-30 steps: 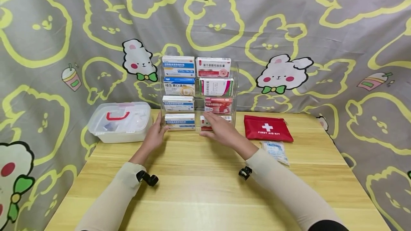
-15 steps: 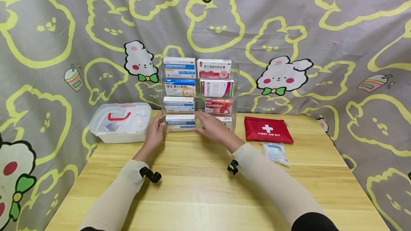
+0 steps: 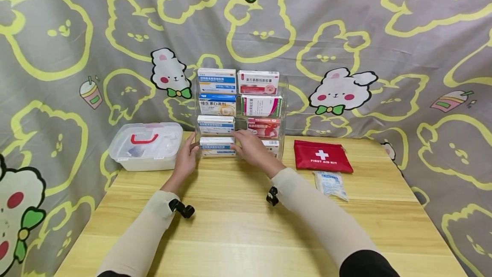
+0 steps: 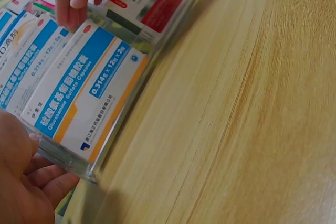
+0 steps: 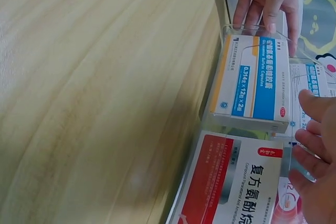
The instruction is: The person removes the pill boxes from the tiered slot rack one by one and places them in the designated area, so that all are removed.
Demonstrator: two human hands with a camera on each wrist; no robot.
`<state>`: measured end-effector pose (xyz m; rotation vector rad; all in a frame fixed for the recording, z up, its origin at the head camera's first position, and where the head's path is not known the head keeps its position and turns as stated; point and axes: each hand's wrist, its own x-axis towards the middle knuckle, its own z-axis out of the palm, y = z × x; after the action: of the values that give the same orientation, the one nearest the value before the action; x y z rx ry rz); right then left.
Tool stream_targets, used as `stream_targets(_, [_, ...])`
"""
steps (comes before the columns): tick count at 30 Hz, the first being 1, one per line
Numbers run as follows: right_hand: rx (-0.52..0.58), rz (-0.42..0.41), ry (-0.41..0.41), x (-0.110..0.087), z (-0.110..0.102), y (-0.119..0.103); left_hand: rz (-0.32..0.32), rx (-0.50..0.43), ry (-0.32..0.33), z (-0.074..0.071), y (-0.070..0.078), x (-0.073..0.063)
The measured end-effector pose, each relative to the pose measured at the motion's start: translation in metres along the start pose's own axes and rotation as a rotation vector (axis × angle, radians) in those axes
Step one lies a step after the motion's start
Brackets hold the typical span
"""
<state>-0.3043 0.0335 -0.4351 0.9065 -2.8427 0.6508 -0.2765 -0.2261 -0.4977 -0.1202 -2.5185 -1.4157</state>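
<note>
A clear tiered rack (image 3: pixel 283 134) stands against the back curtain with two columns of medicine boxes. My left hand (image 3: pixel 187 158) grips its lower left side, thumb in front and fingers round the edge (image 4: pixel 68 161). My right hand (image 3: pixel 251 146) is in front of the lower tiers, fingers loosely bent and spread, holding nothing. In the left wrist view its fingertips are beside the upper corner of the bottom-left glucosamine box (image 4: pixel 84 93); contact is unclear. The bottom-right red-and-white capsule box (image 5: pixel 231 182) is partly hidden behind the right hand in the head view.
Left of the rack sits a translucent lidded case (image 3: pixel 147 153) with a red handle. To the right lie a red first aid pouch (image 3: pixel 323 157) and a small blue-and-white packet (image 3: pixel 330 184). All stand on the wooden table (image 3: pixel 230 225).
My right hand has moved left from the bottom-right box to the gap between the columns. The left hand stays at the rack's left side; the view has shifted slightly.
</note>
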Motion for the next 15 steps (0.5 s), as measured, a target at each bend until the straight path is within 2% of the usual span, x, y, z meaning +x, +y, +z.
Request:
stream_targets(7, [0.019, -0.01, 0.059, 0.002, 0.002, -0.002, 0.012, 0.007, 0.012, 0.001, -0.003, 0.001])
stream_targets(15, [0.104, 0.082, 0.082, 0.008, 0.011, 0.003, 0.007, -0.021, 0.015, 0.002, -0.002, 0.001])
